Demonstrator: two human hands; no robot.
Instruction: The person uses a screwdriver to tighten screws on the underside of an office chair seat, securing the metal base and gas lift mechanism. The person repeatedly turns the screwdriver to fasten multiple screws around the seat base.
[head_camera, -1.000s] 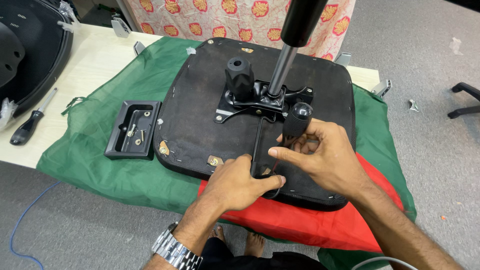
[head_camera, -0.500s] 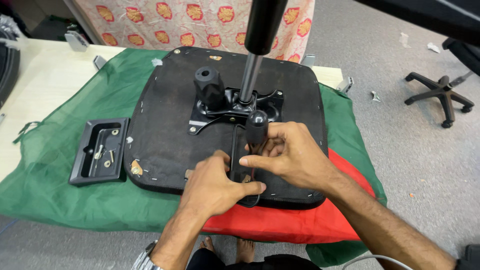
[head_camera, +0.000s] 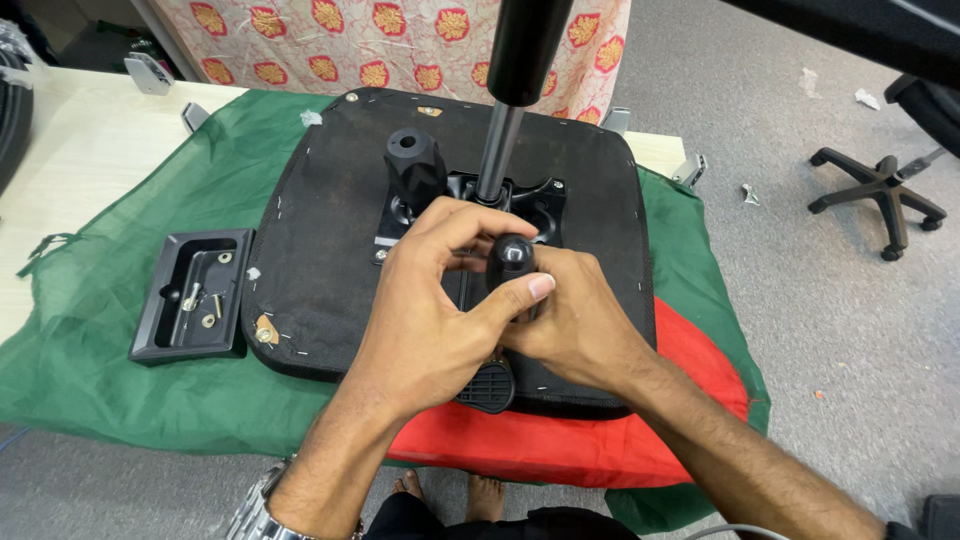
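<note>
Black knob (head_camera: 511, 257), both hands grip, L hand (head_camera: 425, 320), R hand (head_camera: 575, 325)

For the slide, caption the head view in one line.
Left hand and right hand grip a black lever knob on an upturned chair seat over green cloth.

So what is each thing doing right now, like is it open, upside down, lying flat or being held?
Seat pan: upside down, flat on the green cloth.
Gas cylinder: upright, standing in the mechanism.
Round knob: upright, untouched.
Black handle: gripped by both hands.
Left hand: closed on the handle.
Right hand: closed on the handle.
Black tray: open, holding screws.
Chair base: standing on the floor.
</note>
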